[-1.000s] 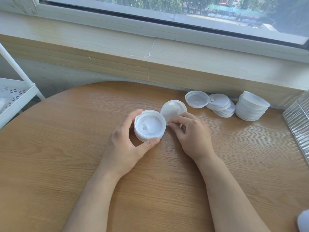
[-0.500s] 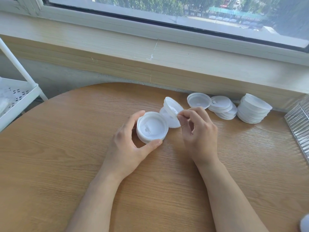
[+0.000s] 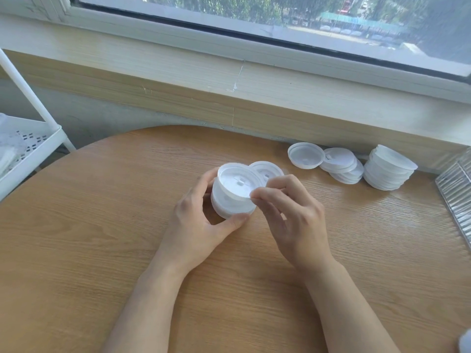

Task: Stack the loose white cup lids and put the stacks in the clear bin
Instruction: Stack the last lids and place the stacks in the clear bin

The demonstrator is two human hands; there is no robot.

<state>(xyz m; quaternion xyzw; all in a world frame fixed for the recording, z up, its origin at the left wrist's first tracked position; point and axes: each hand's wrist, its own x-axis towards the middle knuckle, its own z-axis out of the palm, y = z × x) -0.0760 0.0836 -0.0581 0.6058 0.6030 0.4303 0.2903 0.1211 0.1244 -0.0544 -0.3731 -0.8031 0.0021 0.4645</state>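
Head view shows my right hand (image 3: 293,215) pinching a lid (image 3: 238,183) over the stack (image 3: 233,202) gripped by my left hand (image 3: 201,225); misaligned, it may jam crooked.

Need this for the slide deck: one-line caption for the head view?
Left hand grips a stack of lids on the table while right hand pinches the top lid.
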